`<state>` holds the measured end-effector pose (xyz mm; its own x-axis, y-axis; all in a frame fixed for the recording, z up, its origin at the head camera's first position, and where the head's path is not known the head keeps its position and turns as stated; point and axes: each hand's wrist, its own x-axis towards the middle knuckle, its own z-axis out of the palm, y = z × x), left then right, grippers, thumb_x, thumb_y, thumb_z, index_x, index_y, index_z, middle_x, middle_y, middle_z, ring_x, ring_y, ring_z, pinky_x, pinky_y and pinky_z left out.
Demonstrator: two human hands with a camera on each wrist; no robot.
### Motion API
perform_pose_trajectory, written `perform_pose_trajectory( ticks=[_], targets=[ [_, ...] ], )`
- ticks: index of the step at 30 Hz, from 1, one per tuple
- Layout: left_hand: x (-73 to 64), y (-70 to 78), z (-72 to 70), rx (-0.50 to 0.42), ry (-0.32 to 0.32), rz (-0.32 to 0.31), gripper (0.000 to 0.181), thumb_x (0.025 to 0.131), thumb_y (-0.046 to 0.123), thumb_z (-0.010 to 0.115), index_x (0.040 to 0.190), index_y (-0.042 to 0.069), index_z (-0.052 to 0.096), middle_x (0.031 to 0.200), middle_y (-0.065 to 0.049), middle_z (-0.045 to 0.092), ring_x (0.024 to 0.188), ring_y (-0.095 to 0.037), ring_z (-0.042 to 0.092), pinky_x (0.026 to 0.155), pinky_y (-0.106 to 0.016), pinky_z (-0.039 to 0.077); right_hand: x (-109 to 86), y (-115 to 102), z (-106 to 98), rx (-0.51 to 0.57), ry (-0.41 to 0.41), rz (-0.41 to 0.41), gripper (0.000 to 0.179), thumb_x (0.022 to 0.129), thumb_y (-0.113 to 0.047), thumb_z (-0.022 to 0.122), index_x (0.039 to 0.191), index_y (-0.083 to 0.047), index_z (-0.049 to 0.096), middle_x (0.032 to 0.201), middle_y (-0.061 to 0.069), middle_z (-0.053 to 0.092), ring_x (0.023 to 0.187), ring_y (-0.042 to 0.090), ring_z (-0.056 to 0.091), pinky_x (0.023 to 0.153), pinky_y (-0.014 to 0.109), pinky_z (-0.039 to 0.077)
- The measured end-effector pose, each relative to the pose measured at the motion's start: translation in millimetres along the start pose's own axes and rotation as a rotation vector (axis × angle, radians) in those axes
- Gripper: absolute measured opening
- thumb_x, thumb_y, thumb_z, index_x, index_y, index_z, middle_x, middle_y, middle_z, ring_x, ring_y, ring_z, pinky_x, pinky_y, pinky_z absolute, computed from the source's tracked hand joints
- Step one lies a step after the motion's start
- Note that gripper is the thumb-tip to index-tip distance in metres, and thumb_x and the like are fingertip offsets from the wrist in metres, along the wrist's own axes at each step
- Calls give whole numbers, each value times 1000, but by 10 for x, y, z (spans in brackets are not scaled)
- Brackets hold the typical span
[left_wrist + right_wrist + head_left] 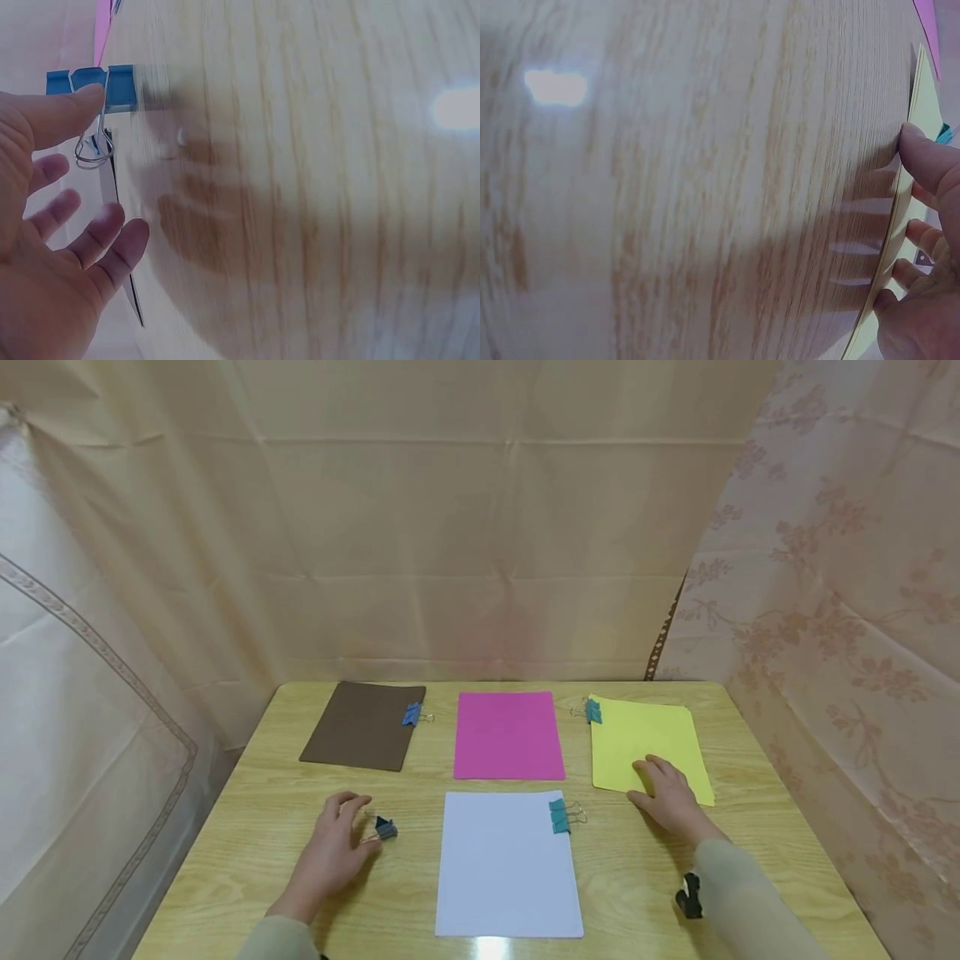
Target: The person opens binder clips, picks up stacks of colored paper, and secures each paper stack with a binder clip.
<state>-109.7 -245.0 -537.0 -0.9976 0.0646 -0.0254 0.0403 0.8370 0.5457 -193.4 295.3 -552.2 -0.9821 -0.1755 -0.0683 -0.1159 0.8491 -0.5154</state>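
Note:
My left hand (333, 852) is beside a loose blue binder clip (386, 828) on the wooden table. In the left wrist view, the thumb touches the wire handle of that binder clip (122, 88), while the other fingers stand apart from it, loosely bent. Over on the right, my right hand (670, 797) rests at the front edge of a stack of yellow paper (645, 731). Its fingers are spread on top, and the thumb lies along the edge of the yellow sheets (927, 105). A teal binder clip (593, 711) grips that stack's left edge near its back corner.
White paper (510, 877) lies front centre, with a teal clip (558, 816) on its right edge. Behind it is magenta paper (508, 735). Brown paper (363, 727) with a blue clip (412, 714) lies back left. A black object (688, 896) shows by the right sleeve.

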Motion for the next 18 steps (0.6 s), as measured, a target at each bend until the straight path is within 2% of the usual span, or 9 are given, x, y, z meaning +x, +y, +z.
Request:
perform_pose_trajectory(
  ticks=[6, 18],
  targets=[
    [4, -26, 12, 58, -13, 93, 75, 87, 18, 83, 150, 5, 46, 155, -18, 40, 128, -48, 46, 101, -60, 47, -2, 10, 9, -1, 5, -12, 56, 99, -22, 67, 143, 5, 46, 153, 37, 28, 137, 63, 24, 108, 76, 25],
    [-1, -50, 19, 78, -79, 61, 67, 89, 20, 80, 148, 9, 51, 149, -14, 50, 131, -43, 46, 106, -61, 43, -7, 11, 9, 5, 8, -15, 56, 99, -22, 67, 144, 5, 46, 153, 38, 28, 136, 64, 24, 106, 77, 26]
  ],
)
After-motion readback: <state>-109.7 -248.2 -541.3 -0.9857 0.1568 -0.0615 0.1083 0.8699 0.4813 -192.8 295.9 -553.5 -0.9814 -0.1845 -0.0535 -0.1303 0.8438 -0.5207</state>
